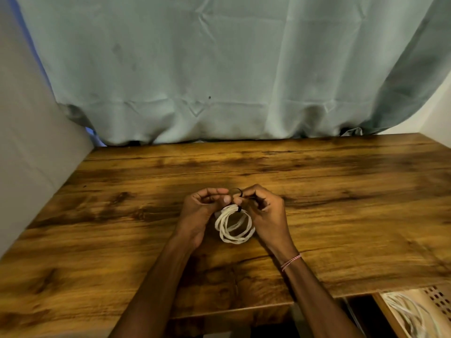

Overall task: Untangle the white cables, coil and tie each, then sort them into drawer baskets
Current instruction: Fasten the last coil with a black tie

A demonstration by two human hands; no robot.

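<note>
A coiled white cable (pixel 234 225) hangs between my two hands just above the wooden table (pixel 122 215). A thin black tie (pixel 238 192) wraps the top of the coil and loops up above it. My left hand (pixel 203 208) holds the top left of the coil, fingers curled, thumb near the tie. My right hand (pixel 264 211) pinches the black tie at the coil's top right. The lower part of the coil is free and hangs in a round loop.
A grey-green curtain (pixel 219 69) hangs behind the table's far edge. A pale wall panel (pixel 29 142) stands at the left. At the bottom right, below the table front, an open drawer basket (pixel 434 298) holds more white cables (pixel 410 313).
</note>
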